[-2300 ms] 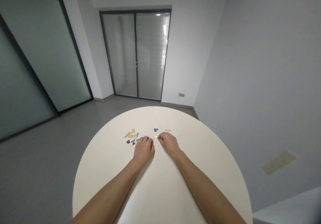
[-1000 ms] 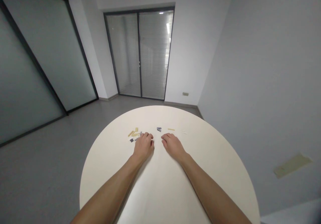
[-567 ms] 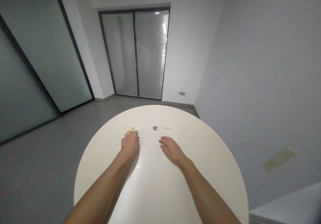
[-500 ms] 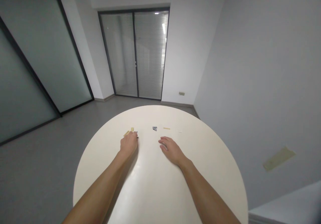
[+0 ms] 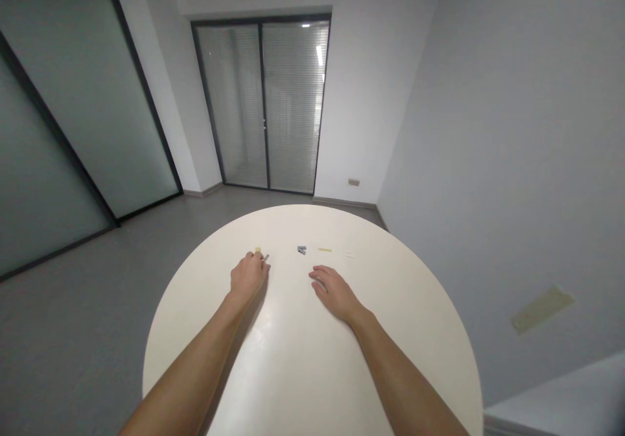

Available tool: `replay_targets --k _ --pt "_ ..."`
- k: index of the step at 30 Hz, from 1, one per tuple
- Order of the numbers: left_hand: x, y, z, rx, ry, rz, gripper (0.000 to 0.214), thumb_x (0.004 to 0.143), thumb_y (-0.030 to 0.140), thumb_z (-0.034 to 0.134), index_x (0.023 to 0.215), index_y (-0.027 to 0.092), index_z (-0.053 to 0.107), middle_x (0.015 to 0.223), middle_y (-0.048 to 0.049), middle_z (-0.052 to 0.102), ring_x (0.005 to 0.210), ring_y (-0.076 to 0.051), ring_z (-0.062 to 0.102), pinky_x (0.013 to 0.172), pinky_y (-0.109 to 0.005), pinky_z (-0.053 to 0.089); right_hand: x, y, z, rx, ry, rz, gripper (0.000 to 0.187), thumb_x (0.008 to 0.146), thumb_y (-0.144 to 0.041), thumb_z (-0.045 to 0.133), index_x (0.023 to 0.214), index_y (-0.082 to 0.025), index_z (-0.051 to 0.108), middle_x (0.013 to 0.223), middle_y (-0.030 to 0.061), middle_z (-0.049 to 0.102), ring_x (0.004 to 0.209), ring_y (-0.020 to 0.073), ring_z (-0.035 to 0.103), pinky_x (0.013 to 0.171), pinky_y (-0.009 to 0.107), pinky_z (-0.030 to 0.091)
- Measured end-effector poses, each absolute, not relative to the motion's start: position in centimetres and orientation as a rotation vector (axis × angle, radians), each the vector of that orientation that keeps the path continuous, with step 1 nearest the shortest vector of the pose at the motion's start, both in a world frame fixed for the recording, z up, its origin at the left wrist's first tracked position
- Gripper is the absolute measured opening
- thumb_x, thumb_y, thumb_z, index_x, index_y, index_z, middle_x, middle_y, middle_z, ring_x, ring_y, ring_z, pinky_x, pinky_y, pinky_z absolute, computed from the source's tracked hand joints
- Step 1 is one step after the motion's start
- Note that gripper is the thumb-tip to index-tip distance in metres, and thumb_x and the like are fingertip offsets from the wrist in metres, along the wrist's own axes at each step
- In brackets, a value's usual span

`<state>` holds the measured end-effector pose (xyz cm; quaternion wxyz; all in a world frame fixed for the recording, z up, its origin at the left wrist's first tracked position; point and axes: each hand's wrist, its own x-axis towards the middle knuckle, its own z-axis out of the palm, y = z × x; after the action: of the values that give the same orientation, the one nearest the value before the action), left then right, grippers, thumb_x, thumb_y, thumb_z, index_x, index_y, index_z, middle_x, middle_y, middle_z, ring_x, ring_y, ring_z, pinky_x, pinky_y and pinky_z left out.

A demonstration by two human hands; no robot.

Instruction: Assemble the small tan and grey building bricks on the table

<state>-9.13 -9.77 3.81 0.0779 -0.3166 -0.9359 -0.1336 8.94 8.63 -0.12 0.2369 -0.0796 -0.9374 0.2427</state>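
Note:
My left hand is over the left part of the round table, its fingers closed on a small grey piece that pokes out by the fingertips. What kind of thing it is, I cannot make out. A small yellow piece shows just beyond those fingers, partly hidden by them. My right hand rests on the tabletop with fingers slightly spread and nothing in them. Beyond it lie a few small grey-blue pieces, a thin yellow strip and thin white pieces, in a loose row.
The round white table fills the lower middle. A grey wall with a piece of tape stands to the right. Frosted glass panels are on the left, and a glass double door is at the back.
My left hand has shifted slightly left and covers the yellow strip that lay beside it; more of the grey piece shows at its fingertips. My right hand stays put.

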Motion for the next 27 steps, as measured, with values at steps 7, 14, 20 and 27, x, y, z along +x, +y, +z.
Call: replay_targets --k 7,14,20,27 --pt "-9.4 -9.8 3.8 -0.954 -2.838 -0.358 0.031 0.096 0.028 0.038 0.101 0.018 0.067 0.107 -0.0111 0.064 0.090 -0.024 0.064 0.065 -0.029 0.045 9.1 8.5 0.2 -0.226 -2.575 0.666 0.028 0.095 -0.026 0.050 0.116 -0.020 0.067 0.129 0.0098 0.062 0.124 0.0225 0.052 0.110 0.041 0.039" --pt "-10.0 -10.1 3.6 -0.988 -2.830 -0.438 0.028 0.095 0.024 0.040 0.100 0.018 0.067 0.106 -0.0105 0.066 0.093 -0.024 0.063 0.070 -0.028 0.044 9.2 8.4 0.3 -0.213 -2.563 0.678 0.028 0.095 -0.026 0.049 0.116 -0.020 0.067 0.128 0.0104 0.062 0.125 0.0230 0.052 0.109 0.043 0.039" --pt "-10.4 -10.2 3.3 -0.974 -2.831 -0.525 0.022 0.094 0.026 0.045 0.103 0.020 0.064 0.102 -0.0094 0.070 0.092 -0.024 0.064 0.071 -0.028 0.043 9.1 8.4 0.3 -0.225 -2.570 0.685 0.028 0.095 -0.027 0.050 0.116 -0.020 0.067 0.128 0.0108 0.062 0.125 0.0233 0.052 0.109 0.043 0.039" --pt "-10.4 -10.1 3.3 -1.015 -2.792 -0.580 0.023 0.091 0.022 0.047 0.102 0.021 0.068 0.103 -0.0087 0.070 0.092 -0.024 0.064 0.069 -0.029 0.041 9.1 8.2 0.4 -0.223 -2.570 0.679 0.028 0.095 -0.027 0.050 0.116 -0.019 0.067 0.128 0.0116 0.062 0.125 0.0229 0.052 0.109 0.042 0.039"
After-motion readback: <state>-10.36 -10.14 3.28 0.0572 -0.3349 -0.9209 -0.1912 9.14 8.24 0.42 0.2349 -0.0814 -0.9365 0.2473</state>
